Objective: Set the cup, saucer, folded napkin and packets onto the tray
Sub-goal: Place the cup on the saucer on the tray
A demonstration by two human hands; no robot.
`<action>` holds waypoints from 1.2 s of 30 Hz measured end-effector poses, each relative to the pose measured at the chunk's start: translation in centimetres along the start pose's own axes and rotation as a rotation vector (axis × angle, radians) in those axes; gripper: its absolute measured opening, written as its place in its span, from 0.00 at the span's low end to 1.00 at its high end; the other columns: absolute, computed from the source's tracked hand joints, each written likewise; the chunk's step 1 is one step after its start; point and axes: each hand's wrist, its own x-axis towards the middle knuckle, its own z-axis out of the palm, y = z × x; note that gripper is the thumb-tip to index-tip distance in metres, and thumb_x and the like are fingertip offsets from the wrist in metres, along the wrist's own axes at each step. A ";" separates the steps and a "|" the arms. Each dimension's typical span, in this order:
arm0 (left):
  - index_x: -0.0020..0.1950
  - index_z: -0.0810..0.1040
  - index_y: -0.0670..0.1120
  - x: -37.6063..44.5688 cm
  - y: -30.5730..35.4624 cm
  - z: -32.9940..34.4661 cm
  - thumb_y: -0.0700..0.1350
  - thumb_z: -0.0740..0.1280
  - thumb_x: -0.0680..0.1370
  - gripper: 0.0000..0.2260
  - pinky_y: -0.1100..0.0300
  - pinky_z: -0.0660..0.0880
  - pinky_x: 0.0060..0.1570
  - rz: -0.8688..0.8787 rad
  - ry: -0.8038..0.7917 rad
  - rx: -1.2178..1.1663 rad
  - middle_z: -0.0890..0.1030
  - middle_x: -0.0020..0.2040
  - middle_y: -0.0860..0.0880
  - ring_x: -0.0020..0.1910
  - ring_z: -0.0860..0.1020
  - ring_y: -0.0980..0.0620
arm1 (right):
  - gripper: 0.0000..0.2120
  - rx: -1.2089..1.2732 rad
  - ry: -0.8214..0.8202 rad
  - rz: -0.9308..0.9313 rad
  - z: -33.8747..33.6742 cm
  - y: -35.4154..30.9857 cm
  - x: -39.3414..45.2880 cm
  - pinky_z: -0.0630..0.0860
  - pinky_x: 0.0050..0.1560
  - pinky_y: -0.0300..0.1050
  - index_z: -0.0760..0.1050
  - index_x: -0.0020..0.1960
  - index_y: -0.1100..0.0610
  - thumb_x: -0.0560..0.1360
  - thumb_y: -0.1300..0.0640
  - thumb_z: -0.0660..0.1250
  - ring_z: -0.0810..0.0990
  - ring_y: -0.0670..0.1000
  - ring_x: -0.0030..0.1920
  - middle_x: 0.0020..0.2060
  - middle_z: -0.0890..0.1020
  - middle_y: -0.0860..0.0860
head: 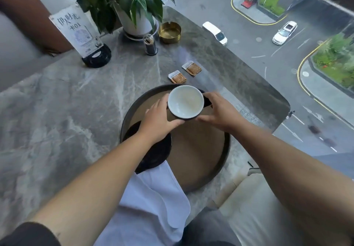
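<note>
A cup (185, 101), dark outside and white inside, is held above the far part of the round dark-rimmed tray (203, 150). My left hand (159, 119) grips its left side and my right hand (218, 109) its right side by the handle. A black saucer (153, 151) lies on the tray's left part, partly under my left forearm. A white napkin (153, 203) lies across the tray's near-left rim and the table, under my left arm. Two brown-and-white packets (177, 76) (192, 68) lie on the marble table beyond the tray.
At the back of the grey marble table (57, 111) stand a potted plant (134, 15), a brass ashtray (170, 32), a toothpick holder (150, 44) and a sign stand (86, 38). The table's right edge borders a window over a street. A cream seat (258, 207) is near right.
</note>
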 end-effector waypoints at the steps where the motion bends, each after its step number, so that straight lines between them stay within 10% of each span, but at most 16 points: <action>1: 0.72 0.60 0.54 -0.7 -0.5 -0.3 0.59 0.74 0.66 0.39 0.43 0.67 0.65 -0.006 -0.001 0.008 0.71 0.69 0.52 0.68 0.68 0.51 | 0.37 -0.009 -0.009 -0.003 0.6 -0.5 -0.4 0.69 0.54 0.41 0.68 0.67 0.52 0.63 0.43 0.77 0.73 0.46 0.57 0.60 0.74 0.50; 20: 0.71 0.63 0.54 -10.7 -7.6 -4.0 0.56 0.75 0.65 0.38 0.44 0.70 0.61 -0.137 0.043 0.012 0.74 0.66 0.52 0.64 0.71 0.48 | 0.35 -0.052 -0.114 -0.082 8.9 -7.6 -3.6 0.75 0.54 0.52 0.70 0.64 0.53 0.62 0.45 0.78 0.76 0.51 0.56 0.57 0.75 0.50; 36: 0.71 0.63 0.51 -12.4 -9.6 -3.3 0.58 0.75 0.64 0.40 0.46 0.68 0.62 -0.118 0.077 0.061 0.75 0.65 0.51 0.64 0.72 0.48 | 0.35 -0.171 -0.081 -0.119 10.6 -8.2 -4.7 0.65 0.48 0.41 0.70 0.63 0.52 0.61 0.42 0.77 0.72 0.52 0.54 0.53 0.76 0.50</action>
